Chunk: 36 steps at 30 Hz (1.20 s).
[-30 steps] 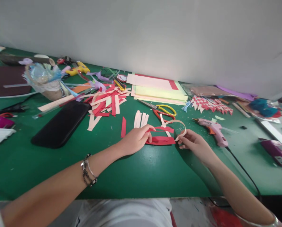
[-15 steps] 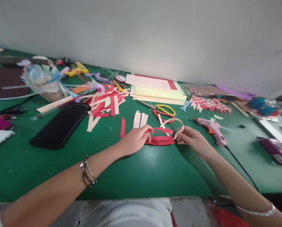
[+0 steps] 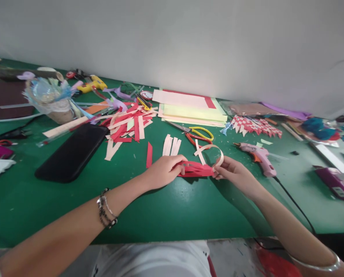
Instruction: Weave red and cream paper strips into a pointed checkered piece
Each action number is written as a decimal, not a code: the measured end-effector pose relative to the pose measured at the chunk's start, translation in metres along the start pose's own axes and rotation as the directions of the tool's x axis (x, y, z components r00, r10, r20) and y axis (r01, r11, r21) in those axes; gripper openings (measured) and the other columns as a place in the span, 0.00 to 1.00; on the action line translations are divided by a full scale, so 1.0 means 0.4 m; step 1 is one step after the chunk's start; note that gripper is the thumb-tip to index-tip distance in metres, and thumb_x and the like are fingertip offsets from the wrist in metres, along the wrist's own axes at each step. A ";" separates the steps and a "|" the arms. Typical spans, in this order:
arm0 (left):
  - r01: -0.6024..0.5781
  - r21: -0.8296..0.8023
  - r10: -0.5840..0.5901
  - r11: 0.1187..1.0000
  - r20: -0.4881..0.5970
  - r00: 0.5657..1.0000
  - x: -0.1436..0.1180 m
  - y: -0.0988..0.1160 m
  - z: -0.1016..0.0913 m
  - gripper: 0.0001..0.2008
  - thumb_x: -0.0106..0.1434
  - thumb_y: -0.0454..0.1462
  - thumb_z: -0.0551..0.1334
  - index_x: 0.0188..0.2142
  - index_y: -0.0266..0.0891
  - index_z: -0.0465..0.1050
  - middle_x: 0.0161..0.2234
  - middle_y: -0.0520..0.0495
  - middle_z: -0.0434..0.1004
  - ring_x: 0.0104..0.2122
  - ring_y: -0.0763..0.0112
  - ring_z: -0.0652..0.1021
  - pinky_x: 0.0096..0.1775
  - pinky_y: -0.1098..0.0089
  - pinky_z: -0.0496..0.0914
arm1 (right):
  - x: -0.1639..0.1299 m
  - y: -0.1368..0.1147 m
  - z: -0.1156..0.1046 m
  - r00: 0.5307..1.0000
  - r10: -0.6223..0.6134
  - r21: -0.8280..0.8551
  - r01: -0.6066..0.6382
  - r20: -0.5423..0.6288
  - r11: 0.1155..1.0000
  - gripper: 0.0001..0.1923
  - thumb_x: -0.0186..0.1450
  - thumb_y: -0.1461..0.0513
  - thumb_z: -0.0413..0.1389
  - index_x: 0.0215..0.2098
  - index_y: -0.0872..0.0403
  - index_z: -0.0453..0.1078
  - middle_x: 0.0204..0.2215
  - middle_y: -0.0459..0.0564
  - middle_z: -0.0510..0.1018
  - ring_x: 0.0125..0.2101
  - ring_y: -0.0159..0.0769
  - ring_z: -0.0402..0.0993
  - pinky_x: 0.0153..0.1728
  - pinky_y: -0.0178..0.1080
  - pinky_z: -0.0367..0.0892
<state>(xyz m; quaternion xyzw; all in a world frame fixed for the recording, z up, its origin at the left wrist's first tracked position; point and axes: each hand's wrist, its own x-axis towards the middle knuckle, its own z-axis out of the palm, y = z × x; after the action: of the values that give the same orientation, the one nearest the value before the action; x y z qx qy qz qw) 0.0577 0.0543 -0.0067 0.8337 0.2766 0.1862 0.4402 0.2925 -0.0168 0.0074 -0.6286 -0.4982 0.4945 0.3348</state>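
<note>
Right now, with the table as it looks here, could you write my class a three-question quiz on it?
1. Fill in: the left hand holds paper strips coloured ____.
2. True or false: the scissors lie nearer the hands than the stacked paper sheets do.
3. What colour is the glue gun just beyond the right hand? A yellow, B pink, C green.
Key: 1 red; 2 true; 3 B.

Hands: two, left hand [image 3: 164, 173] and right hand [image 3: 234, 176]. Curved pale strip [image 3: 217, 148] at right hand: one. Red strips [image 3: 197, 169] at left hand: overlapping, count unclear. Red-and-yellow-handled scissors [image 3: 186, 129]: one pair. Glue guns: two, yellow gun [image 3: 94, 83], pink gun [image 3: 260, 156].
</note>
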 end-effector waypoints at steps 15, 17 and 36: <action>0.004 0.009 -0.004 1.000 0.016 1.000 0.001 0.008 -0.004 0.12 0.64 0.31 0.46 0.39 0.40 0.66 0.32 0.53 0.77 0.35 0.71 0.75 0.40 0.70 0.64 | 0.006 -0.018 -0.008 0.993 -0.103 -0.073 0.107 0.061 0.992 0.14 0.56 0.51 0.57 0.28 0.53 0.65 0.25 0.45 0.72 0.26 0.31 0.69 0.30 0.36 0.67; 0.020 -0.004 -0.020 1.000 0.012 1.000 0.000 0.008 -0.004 0.12 0.66 0.33 0.46 0.41 0.41 0.65 0.32 0.53 0.77 0.35 0.71 0.75 0.40 0.70 0.64 | -0.006 -0.014 -0.014 0.984 -0.165 -0.126 0.173 0.070 0.977 0.13 0.57 0.51 0.56 0.28 0.53 0.66 0.25 0.46 0.72 0.27 0.32 0.69 0.31 0.36 0.67; 0.037 -0.009 -0.037 0.999 0.001 0.999 -0.001 0.010 -0.003 0.12 0.67 0.37 0.43 0.41 0.40 0.64 0.34 0.52 0.78 0.38 0.70 0.75 0.46 0.67 0.64 | -0.067 0.069 0.007 0.767 -0.598 -0.746 0.535 0.232 0.397 0.11 0.65 0.63 0.45 0.33 0.50 0.69 0.33 0.51 0.75 0.32 0.33 0.71 0.33 0.35 0.65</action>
<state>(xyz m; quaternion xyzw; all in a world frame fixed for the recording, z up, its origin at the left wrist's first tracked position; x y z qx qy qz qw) 0.0579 0.0529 -0.0027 0.8264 0.2910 0.1786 0.4477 0.2978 -0.0502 -0.0109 -0.5184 -0.8305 0.0612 0.1943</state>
